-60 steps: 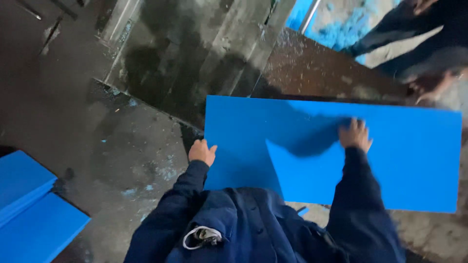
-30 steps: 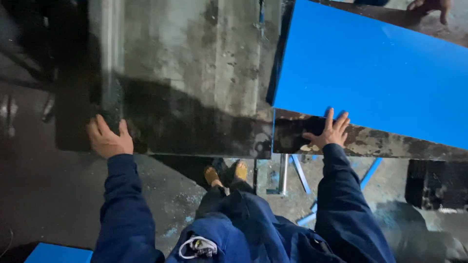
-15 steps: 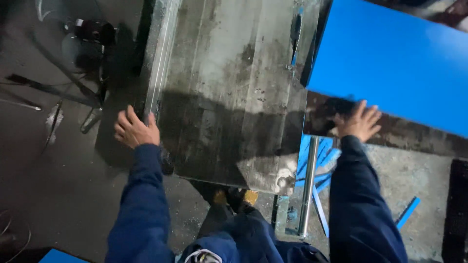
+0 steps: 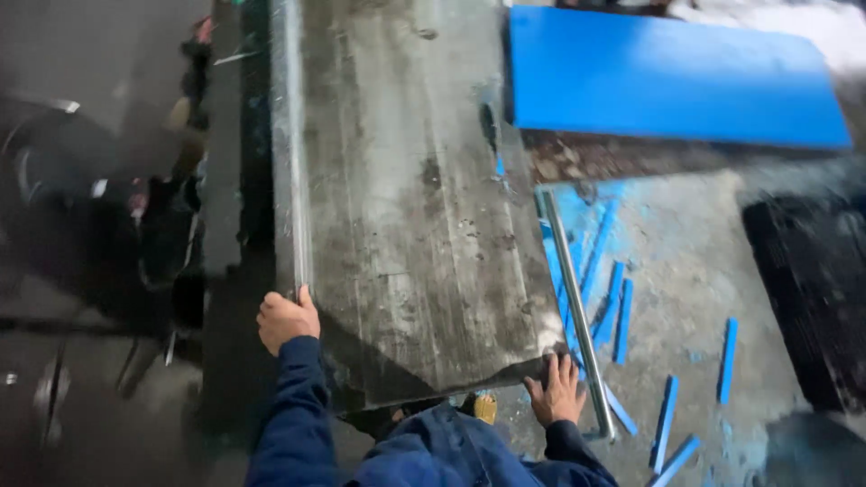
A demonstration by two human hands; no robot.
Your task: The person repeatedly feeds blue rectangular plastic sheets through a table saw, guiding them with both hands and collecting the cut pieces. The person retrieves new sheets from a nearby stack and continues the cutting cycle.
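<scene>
The grey steel worktop now has both our hands gripping its near corners, left hand and right hand, having let go of the blue sheet beyond.

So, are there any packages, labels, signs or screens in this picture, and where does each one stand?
None are in view: no package, label, sign or screen.
Only a plain blue sheet lies at the upper right, beyond the grey metal table that both hands grip, and it carries no markings.
</scene>
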